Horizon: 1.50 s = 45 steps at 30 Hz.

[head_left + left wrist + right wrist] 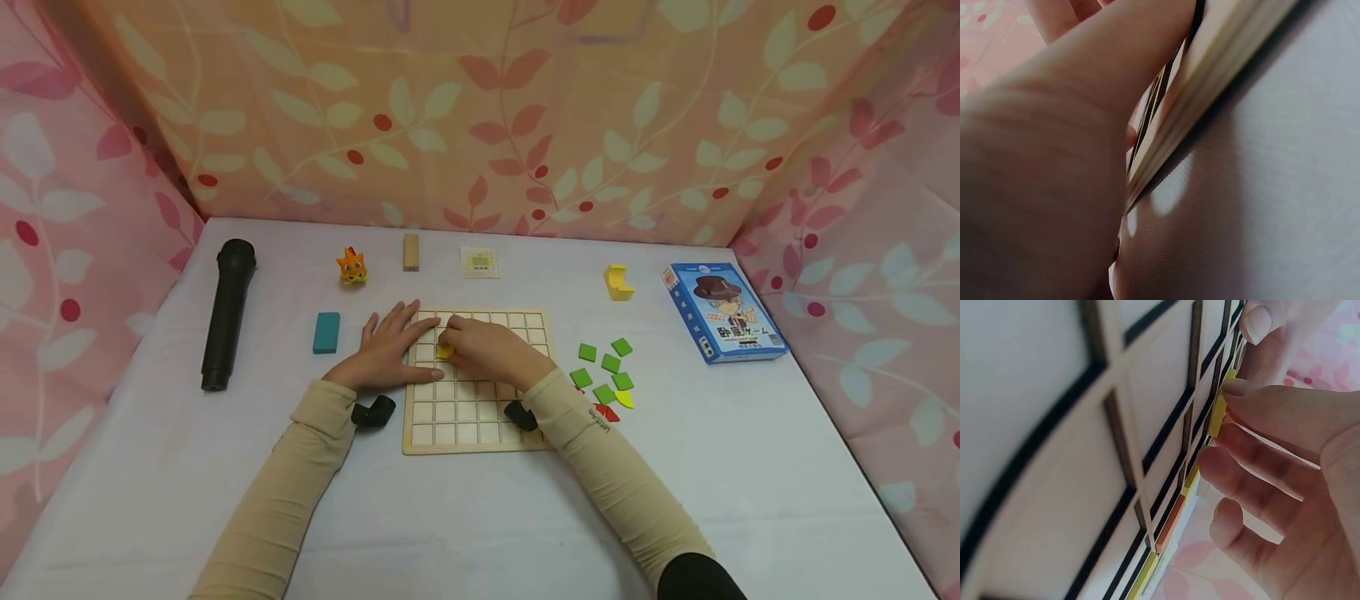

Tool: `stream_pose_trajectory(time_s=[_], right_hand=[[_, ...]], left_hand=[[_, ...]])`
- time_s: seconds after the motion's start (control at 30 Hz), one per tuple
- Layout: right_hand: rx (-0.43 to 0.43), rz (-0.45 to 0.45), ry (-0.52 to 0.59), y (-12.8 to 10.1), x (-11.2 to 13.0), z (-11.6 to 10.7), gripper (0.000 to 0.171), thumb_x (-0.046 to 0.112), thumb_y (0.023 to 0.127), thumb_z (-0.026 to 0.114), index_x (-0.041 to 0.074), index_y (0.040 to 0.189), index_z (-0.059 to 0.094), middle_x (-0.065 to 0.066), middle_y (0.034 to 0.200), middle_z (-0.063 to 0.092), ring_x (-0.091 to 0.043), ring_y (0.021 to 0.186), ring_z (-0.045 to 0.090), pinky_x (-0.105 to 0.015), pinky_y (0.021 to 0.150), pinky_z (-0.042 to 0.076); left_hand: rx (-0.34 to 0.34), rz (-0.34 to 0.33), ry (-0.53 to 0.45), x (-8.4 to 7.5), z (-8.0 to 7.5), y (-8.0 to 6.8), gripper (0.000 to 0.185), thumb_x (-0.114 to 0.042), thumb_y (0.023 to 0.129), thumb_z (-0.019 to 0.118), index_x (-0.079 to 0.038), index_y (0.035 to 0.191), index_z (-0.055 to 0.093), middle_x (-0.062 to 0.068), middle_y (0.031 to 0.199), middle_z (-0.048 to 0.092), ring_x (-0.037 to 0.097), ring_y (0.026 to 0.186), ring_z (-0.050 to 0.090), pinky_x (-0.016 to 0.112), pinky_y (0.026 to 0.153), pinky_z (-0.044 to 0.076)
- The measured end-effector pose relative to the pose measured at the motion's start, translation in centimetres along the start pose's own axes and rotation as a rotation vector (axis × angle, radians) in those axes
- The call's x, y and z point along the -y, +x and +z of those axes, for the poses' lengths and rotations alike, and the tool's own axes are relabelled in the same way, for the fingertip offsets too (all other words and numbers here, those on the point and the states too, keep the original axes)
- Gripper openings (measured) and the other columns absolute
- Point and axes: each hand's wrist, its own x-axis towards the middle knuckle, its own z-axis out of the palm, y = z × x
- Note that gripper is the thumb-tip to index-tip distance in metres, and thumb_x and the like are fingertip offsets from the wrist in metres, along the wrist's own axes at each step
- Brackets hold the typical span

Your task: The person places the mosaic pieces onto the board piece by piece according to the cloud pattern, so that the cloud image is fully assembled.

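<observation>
A wooden grid board (442, 435) lies on the white table. My left hand (386, 350) rests at the board's left edge, fingers spread and thumb reaching over the grid. In the left wrist view that hand (1041, 162) hides much of the board's side (1210, 94). Over the upper left squares, my right hand (491, 350) pinches a small yellow tile (445, 352) between thumb and forefinger. The right wrist view shows this yellow tile (1218, 412) right at the grid, with an orange-red piece (1170, 523) and more yellow pieces (1142, 575) along the grid's far side.
Right of the board lie several green tiles (611, 363), a yellow piece (624, 399) and red pieces (607, 412). Farther out are a blue box (723, 312), a yellow block (618, 283), a pattern card (480, 262), a wooden block (411, 252), an orange figurine (352, 267), a teal block (326, 332) and a black microphone (228, 317).
</observation>
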Motion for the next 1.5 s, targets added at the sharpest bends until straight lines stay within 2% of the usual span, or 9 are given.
stream_pose_trajectory(time_s=[0.17, 0.3, 0.6, 0.8, 0.93, 1.13, 1.37, 1.5], right_hand=[[0.011, -0.008, 0.002, -0.1, 0.1, 0.1, 0.023, 0.019, 0.093, 0.065, 0.014, 0.115, 0.066, 0.001, 0.110, 0.059, -0.010, 0.100, 0.058, -0.025, 0.086, 0.050], [-0.017, -0.025, 0.001, -0.2, 0.0, 0.2, 0.022, 0.017, 0.091, 0.066, 0.015, 0.113, 0.067, 0.002, 0.110, 0.060, -0.009, 0.103, 0.058, -0.024, 0.089, 0.049], [-0.023, -0.024, -0.005, -0.7, 0.0, 0.5, 0.022, 0.016, 0.093, 0.063, 0.015, 0.114, 0.068, 0.001, 0.109, 0.060, -0.010, 0.102, 0.058, -0.024, 0.088, 0.050], [-0.019, 0.050, 0.003, -2.0, -0.2, -0.1, 0.027, 0.017, 0.092, 0.065, 0.018, 0.119, 0.065, 0.002, 0.113, 0.059, -0.009, 0.102, 0.059, -0.024, 0.087, 0.051], [-0.031, 0.132, 0.015, -4.0, -0.6, -1.1, 0.029, 0.016, 0.091, 0.067, 0.018, 0.119, 0.064, 0.003, 0.113, 0.060, -0.010, 0.100, 0.061, -0.027, 0.086, 0.052], [-0.052, 0.222, 0.056, -8.8, -1.9, -2.2, 0.029, 0.012, 0.089, 0.068, 0.012, 0.117, 0.064, -0.003, 0.109, 0.064, -0.015, 0.094, 0.063, -0.031, 0.080, 0.054], [0.010, 0.454, 0.123, -14.5, -3.5, -2.9, 0.030, 0.014, 0.090, 0.068, 0.010, 0.120, 0.064, -0.003, 0.109, 0.063, -0.015, 0.089, 0.061, -0.036, 0.078, 0.055], [0.023, 0.530, 0.126, -17.4, -4.3, -2.5, 0.030, 0.012, 0.088, 0.069, 0.010, 0.118, 0.064, -0.005, 0.109, 0.065, -0.019, 0.095, 0.063, -0.041, 0.081, 0.055]], left_hand=[[0.008, -0.005, -0.001, -0.1, 0.2, 0.0, 0.088, -0.058, 0.080, 0.068, -0.024, 0.151, 0.029, 0.011, 0.162, 0.002, 0.033, 0.148, -0.005, 0.060, 0.111, -0.009], [0.010, -0.003, -0.006, -0.3, 0.3, 0.0, 0.088, -0.057, 0.080, 0.068, -0.023, 0.151, 0.029, 0.011, 0.162, 0.003, 0.032, 0.148, -0.005, 0.060, 0.111, -0.009], [0.018, -0.004, 0.005, -0.2, 0.5, -0.1, 0.088, -0.058, 0.080, 0.068, -0.025, 0.151, 0.029, 0.010, 0.162, 0.002, 0.032, 0.148, -0.005, 0.060, 0.112, -0.008], [0.011, -0.005, -0.001, -0.2, 0.5, -0.3, 0.090, -0.058, 0.080, 0.068, -0.024, 0.152, 0.028, 0.011, 0.161, 0.003, 0.032, 0.148, -0.004, 0.061, 0.112, -0.007], [0.011, -0.004, 0.000, -0.1, 0.4, -0.3, 0.090, -0.059, 0.080, 0.068, -0.024, 0.152, 0.027, 0.010, 0.162, 0.003, 0.032, 0.148, -0.004, 0.060, 0.112, -0.007], [0.011, -0.006, 0.001, 0.0, 0.1, -0.1, 0.091, -0.059, 0.080, 0.068, -0.023, 0.152, 0.027, 0.011, 0.161, 0.002, 0.033, 0.148, -0.004, 0.060, 0.112, -0.008], [0.020, -0.022, 0.006, 0.0, -0.4, 0.1, 0.092, -0.058, 0.079, 0.069, -0.022, 0.152, 0.027, 0.011, 0.161, 0.002, 0.033, 0.148, -0.005, 0.061, 0.112, -0.008], [0.021, -0.018, 0.004, 0.0, -0.2, 0.2, 0.091, -0.059, 0.079, 0.069, -0.022, 0.152, 0.027, 0.011, 0.161, 0.002, 0.033, 0.148, -0.005, 0.060, 0.112, -0.008]])
